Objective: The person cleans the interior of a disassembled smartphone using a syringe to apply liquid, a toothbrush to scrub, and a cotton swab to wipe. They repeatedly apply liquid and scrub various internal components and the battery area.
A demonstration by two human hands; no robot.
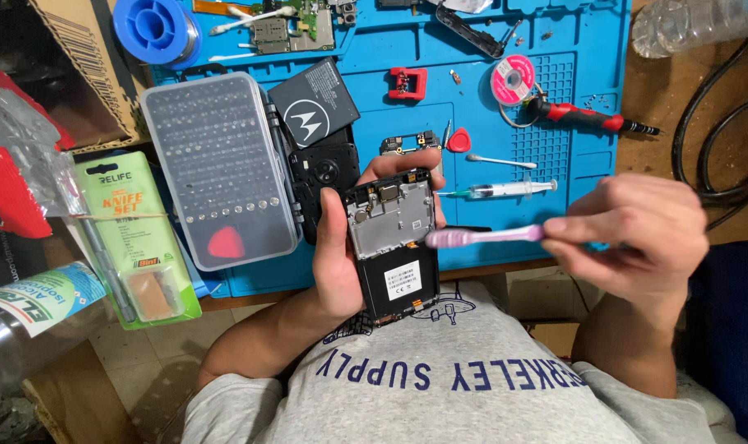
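Observation:
My left hand (pixel 334 247) grips an opened phone (pixel 394 247) with its back cover off, showing a grey metal frame above and a black battery below. My right hand (pixel 629 238) pinches the handle of a pink toothbrush (pixel 481 238). The brush head rests against the right edge of the phone's frame. Both hands hover over the front edge of a blue work mat (pixel 489 123).
On the mat lie a grey bit-set case (pixel 217 168), a black battery (pixel 314 102), a black phone back cover (pixel 324 177), a syringe (pixel 505 190), a red-handled screwdriver (pixel 588 118), a pink wick spool (pixel 513 80) and a red pick (pixel 459 141). A green knife-set pack (pixel 135 238) and a bottle (pixel 37 308) sit left.

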